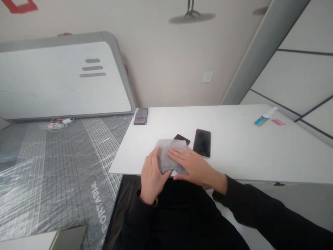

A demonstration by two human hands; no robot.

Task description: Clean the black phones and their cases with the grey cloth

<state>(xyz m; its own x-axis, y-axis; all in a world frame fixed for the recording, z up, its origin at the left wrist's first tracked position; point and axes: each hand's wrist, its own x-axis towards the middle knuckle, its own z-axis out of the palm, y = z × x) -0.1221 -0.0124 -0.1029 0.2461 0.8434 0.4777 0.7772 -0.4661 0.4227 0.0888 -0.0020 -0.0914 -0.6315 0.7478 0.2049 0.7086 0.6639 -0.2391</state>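
A folded grey cloth (166, 158) is between my two hands at the front edge of the white table (234, 146). My left hand (153, 173) grips its left side, with the thumb along the near edge and the fingers by the far left corner. Across the top of the cloth lies my right hand (191, 165), fingers stretched out flat and slightly blurred. Behind the cloth, a small dark flat object (182, 139) is partly covered. A black smartphone (202, 143) rests face up just beyond my right hand.
A pixelated dark box-like item (141, 116) sits at the table's far left corner. Toward the right stand a spray bottle (264, 118), tilted over, and a pink slip (278, 122). Left of the table is a plastic-covered mattress (65, 173) with a cable bundle (57, 124).
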